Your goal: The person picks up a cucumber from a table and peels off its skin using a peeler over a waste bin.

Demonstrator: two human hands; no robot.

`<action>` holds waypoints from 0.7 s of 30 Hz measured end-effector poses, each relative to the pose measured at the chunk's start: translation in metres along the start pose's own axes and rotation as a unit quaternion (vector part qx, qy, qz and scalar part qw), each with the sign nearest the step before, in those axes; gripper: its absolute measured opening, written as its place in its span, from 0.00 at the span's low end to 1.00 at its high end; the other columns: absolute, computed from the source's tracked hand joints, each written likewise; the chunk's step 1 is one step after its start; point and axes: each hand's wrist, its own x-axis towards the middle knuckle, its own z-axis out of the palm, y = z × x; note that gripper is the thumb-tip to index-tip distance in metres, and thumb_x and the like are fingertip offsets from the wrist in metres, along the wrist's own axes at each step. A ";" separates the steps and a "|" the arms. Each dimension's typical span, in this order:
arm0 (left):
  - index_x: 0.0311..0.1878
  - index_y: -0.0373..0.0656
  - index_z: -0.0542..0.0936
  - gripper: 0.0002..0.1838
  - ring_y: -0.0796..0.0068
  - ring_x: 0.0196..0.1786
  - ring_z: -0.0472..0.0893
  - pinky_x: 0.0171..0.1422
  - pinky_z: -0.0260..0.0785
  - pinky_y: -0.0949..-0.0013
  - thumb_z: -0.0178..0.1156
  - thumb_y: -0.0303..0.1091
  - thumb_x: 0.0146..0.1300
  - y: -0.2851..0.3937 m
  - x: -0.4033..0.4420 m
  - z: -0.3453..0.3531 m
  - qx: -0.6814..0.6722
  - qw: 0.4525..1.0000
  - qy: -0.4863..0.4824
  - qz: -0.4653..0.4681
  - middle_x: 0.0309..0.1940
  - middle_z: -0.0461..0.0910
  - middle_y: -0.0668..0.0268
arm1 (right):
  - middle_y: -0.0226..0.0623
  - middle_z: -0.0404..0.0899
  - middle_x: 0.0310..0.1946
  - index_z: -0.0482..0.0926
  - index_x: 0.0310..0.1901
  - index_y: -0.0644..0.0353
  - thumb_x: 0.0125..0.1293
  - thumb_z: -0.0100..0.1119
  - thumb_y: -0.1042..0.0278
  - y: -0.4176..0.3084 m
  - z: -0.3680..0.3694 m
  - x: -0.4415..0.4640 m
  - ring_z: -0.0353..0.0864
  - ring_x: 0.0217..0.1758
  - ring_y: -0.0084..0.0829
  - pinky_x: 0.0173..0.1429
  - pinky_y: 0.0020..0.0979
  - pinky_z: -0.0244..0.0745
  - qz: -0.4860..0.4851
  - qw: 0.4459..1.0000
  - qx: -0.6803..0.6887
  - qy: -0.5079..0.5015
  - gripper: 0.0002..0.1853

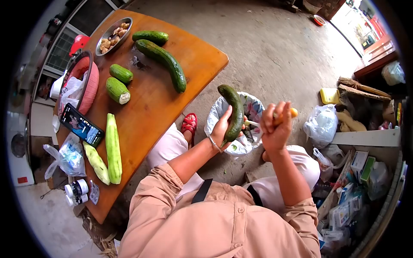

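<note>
- Fingers of the left hand (221,126), in the head view, cradle a dark green cucumber (235,112) from below; thumb on one side, fingertips showing on the other, its far end sticking out beyond them.
- To their right, the right hand (275,122) is clenched round a yellow-handled tool (294,112), its pale front part pointing towards the cucumber; the working edge is too small to make out.
- Directly below both sets of fingers sits a bin (213,112) with a white liner.
- Left of the fingers, on the bench (144,129), lie two whole cucumbers (165,60), two shorter green pieces (118,89) and two pale, peeled lengths (113,148).
- Handling, as I judge it: the held cucumber is fairly weighty and firm, with smooth skin that would turn slick where wet. Its curve could make it roll, so the middle is the best place to hold, thumb opposite fingers. Bare lengths are likely more slippery and easily bruised, better lifted with a broad, gentle grasp.
</note>
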 end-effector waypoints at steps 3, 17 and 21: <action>0.47 0.45 0.75 0.25 0.74 0.32 0.80 0.30 0.75 0.71 0.40 0.57 0.72 0.002 -0.002 -0.009 -0.006 1.000 -0.002 -0.019 0.35 0.80 0.64 | 0.31 0.63 0.14 0.63 0.24 0.52 0.73 0.45 0.49 0.016 0.015 0.002 0.52 0.11 0.17 0.15 0.21 0.50 0.027 0.998 0.007 -0.060 0.22; 0.58 0.41 0.69 0.28 0.69 0.46 0.81 0.50 0.76 0.69 0.36 0.57 0.74 -0.001 0.012 -0.031 -0.025 0.999 0.005 -0.047 0.48 0.78 0.60 | 0.30 0.60 0.11 0.59 0.19 0.51 0.70 0.49 0.50 0.038 0.013 0.006 0.52 0.12 0.19 0.18 0.22 0.50 0.070 0.975 -0.093 -0.190 0.23; 0.58 0.41 0.68 0.27 0.67 0.46 0.80 0.53 0.75 0.68 0.35 0.55 0.74 0.001 0.011 -0.030 -0.032 0.994 -0.089 -0.054 0.49 0.77 0.59 | 0.32 0.63 0.13 0.60 0.21 0.52 0.70 0.49 0.50 0.035 0.013 0.010 0.56 0.13 0.19 0.19 0.20 0.54 0.102 0.965 -0.155 -0.186 0.22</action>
